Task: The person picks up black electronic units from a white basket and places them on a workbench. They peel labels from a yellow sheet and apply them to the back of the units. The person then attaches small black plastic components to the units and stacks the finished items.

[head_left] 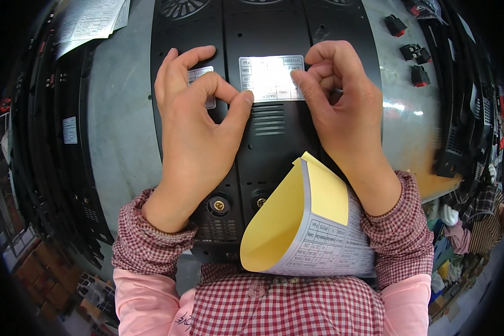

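Observation:
A silver printed label point(271, 78) lies at the middle black metal panel, above its vent slots. My left hand point(199, 120) pinches the label's lower left corner between thumb and forefinger, its other fingers raised. At the right edge, my right hand point(344, 103) has thumb and forefinger closed on the label with the other fingers curled. Whether the whole label touches the panel I cannot tell. A second silver label point(201, 72) on the left panel is partly hidden by my left hand. A curled label sheet point(330, 238) with yellow backing rests between my forearms, against my checked apron.
Three black-and-red plug-like parts point(415, 53) sit on the grey table point(120, 112) at the right. Printed papers point(89, 22) lie at the far left. Black metal parts are stacked along the left point(67, 145) and right sides. Brown boxes point(47, 274) stand at the lower left.

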`<state>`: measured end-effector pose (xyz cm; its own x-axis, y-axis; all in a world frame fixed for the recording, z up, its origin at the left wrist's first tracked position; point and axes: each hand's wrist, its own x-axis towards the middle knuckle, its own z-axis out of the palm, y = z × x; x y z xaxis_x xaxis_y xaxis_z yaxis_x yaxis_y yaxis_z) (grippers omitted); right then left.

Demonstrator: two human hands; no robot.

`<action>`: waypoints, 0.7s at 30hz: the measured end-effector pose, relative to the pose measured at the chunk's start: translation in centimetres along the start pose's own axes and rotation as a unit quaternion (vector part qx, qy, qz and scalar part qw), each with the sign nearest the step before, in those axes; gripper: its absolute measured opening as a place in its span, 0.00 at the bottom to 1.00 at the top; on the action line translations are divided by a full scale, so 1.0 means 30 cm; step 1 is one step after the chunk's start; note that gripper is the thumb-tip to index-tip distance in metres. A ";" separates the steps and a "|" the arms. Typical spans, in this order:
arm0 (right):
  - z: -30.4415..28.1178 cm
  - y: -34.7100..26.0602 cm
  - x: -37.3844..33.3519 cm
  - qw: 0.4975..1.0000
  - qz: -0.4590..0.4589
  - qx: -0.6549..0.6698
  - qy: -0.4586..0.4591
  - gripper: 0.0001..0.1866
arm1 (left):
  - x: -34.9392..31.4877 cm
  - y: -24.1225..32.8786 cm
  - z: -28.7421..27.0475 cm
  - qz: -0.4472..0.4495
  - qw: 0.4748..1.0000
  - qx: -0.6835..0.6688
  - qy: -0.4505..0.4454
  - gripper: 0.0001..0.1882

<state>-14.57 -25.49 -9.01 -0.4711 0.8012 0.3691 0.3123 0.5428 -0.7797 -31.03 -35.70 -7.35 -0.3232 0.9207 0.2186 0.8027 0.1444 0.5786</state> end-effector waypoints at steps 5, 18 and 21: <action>-0.007 -0.022 -0.003 0.999 0.014 -0.033 -0.019 0.13 | 0.002 -0.004 0.005 0.000 1.000 -0.006 0.002 0.08; 0.002 -0.012 -0.010 0.996 -0.027 -0.079 -0.027 0.12 | 0.002 0.001 0.003 -0.004 1.000 0.011 -0.005 0.09; 0.000 -0.011 -0.009 0.992 -0.048 -0.111 -0.020 0.10 | 0.000 0.005 0.000 0.000 1.000 0.027 -0.004 0.08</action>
<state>-14.55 -25.90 -8.85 -0.5388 0.7352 0.4112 0.4371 0.6613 -0.6096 -30.91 -35.69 -7.26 -0.3187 0.9238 0.2122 0.8290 0.1631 0.5350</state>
